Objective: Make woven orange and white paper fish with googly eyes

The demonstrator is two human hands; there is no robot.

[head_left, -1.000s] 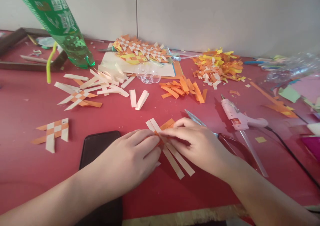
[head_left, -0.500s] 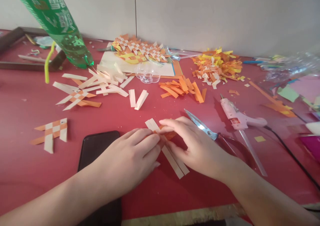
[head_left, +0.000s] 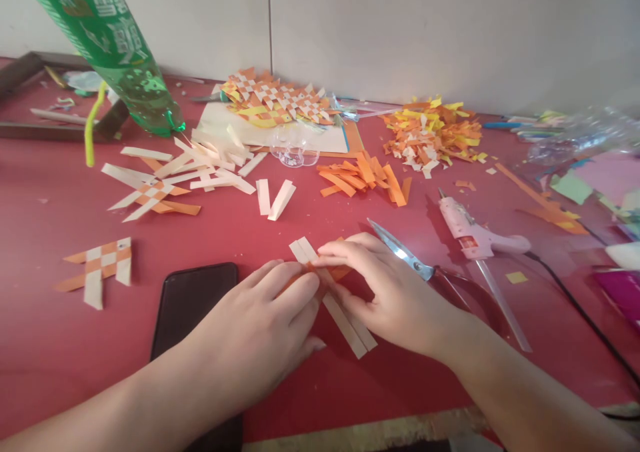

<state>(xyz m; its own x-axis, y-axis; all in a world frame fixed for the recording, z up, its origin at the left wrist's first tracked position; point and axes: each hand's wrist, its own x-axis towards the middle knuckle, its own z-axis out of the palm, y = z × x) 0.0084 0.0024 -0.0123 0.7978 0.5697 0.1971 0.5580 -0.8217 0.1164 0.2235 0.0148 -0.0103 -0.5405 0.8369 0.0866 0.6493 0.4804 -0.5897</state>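
Change: a second ago the two white strips (head_left: 350, 322) fanned apart at their near ends; now they lie side by side, edges touching.
Also changed: the orange strip (head_left: 341, 273) showed a long free end before – now only a short piece shows beside the right hand's fingers.
What it means: the crossing has been drawn tighter, so the strips sit closer than they did.
Left hand (head_left: 260, 325): lies flat, fingers pressed together on the crossing, thumb out to the side; whether it pinches anything underneath cannot be told.
Right hand (head_left: 395, 292): forefinger and thumb are closed on the orange strip where it meets the white strips.
Where the strips are: on the red table (head_left: 40, 345), between the two hands, just right of the phone (head_left: 193, 299).
Nearby: the scissors (head_left: 403, 252) lie just beyond the right hand, the glue gun (head_left: 475, 235) farther right, and a small woven piece (head_left: 100, 265) lies well to the left.
Hidden: the crossing itself sits under the fingers – how the strips pass over and under each other cannot be seen.
Cut off: the left forearm covers the phone's near end, and the right hand covers the scissors' handles.
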